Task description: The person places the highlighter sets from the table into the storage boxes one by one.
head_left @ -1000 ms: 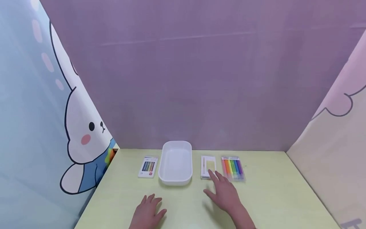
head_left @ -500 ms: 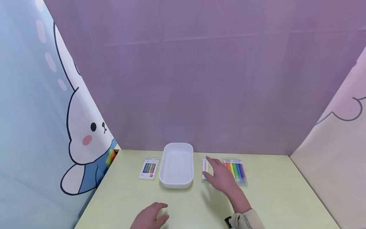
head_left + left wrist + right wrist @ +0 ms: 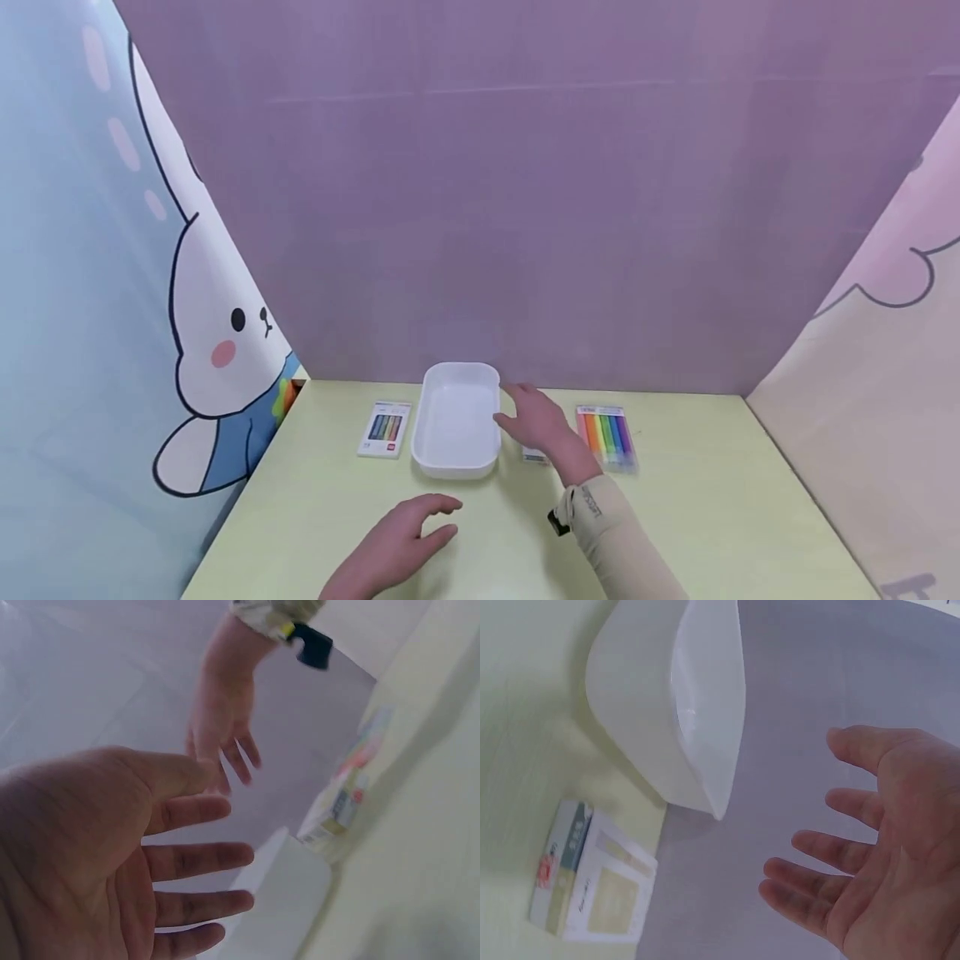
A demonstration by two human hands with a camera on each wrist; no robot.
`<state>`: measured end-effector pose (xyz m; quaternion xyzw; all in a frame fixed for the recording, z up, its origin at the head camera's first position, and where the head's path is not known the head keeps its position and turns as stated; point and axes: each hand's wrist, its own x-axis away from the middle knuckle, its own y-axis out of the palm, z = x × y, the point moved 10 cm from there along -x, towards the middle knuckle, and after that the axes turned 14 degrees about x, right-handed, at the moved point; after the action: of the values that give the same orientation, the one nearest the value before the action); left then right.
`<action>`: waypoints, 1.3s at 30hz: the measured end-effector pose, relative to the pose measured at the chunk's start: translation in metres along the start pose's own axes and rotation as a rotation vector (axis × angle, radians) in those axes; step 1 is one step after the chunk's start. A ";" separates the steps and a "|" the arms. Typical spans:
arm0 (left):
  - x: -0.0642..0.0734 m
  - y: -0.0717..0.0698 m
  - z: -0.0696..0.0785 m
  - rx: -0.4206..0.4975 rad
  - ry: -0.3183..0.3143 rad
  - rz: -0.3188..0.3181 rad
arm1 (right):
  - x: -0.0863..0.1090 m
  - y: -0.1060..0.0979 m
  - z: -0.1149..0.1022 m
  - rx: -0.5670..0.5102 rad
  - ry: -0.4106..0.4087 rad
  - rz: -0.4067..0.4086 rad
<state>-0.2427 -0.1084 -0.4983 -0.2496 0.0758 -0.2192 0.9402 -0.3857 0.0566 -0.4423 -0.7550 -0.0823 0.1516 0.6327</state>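
Note:
A white plastic basin (image 3: 457,421) stands near the back of the table. My right hand (image 3: 536,419) hovers just right of its rim, fingers extended, holding nothing. Below that hand lies a small white box with a yellow panel (image 3: 611,889), mostly hidden by the hand and wrist in the head view. My left hand (image 3: 408,537) is in front of the basin, above the table, with fingers apart and nothing in them. In the left wrist view the left hand (image 3: 112,855) shows its spread fingers, the basin (image 3: 281,907) beyond them.
A flat white box with a picture of coloured sticks (image 3: 385,429) lies left of the basin. On the right is a clear pack of rainbow-coloured markers (image 3: 607,437). A purple cloth (image 3: 480,208) hangs behind the pale yellow table (image 3: 712,492).
My right hand has moved left and away from me, from over the small box to beside the basin's rim. My left hand has shifted slightly to the right. The basin and packs stay put.

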 end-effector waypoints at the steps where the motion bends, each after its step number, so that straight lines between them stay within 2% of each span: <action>1: 0.000 -0.002 0.003 0.009 0.017 -0.001 | -0.002 0.003 -0.001 -0.013 -0.002 -0.007; 4: -0.002 -0.006 0.008 0.033 0.051 -0.002 | -0.007 0.012 -0.003 -0.104 -0.006 0.016; 7: -0.003 -0.013 0.007 0.050 0.061 0.004 | -0.009 0.022 -0.001 -0.230 0.001 0.085; 10: -0.003 -0.021 0.003 0.082 0.052 0.001 | -0.009 0.034 0.004 -0.337 0.026 0.139; 15: -0.008 -0.036 -0.005 0.144 0.007 0.024 | -0.014 0.051 0.014 -0.443 0.084 0.138; 21: -0.008 -0.044 -0.019 0.174 -0.044 0.033 | -0.022 0.064 0.017 -0.525 0.134 0.113; 26: -0.009 -0.051 -0.030 0.179 -0.019 0.056 | -0.024 0.071 0.018 -0.545 0.178 0.125; 30: -0.012 -0.059 -0.040 0.230 -0.016 0.073 | -0.026 0.079 0.021 -0.512 0.202 0.134; 36: -0.012 -0.067 -0.058 0.291 -0.084 0.029 | -0.022 0.096 0.023 -0.570 0.245 0.088; 39: -0.016 -0.079 -0.067 0.276 -0.122 0.051 | -0.025 0.101 0.021 -0.584 0.245 0.062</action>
<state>-0.3037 -0.1926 -0.5161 -0.1290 -0.0061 -0.1882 0.9736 -0.4229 0.0494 -0.5413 -0.9195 -0.0228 0.0488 0.3894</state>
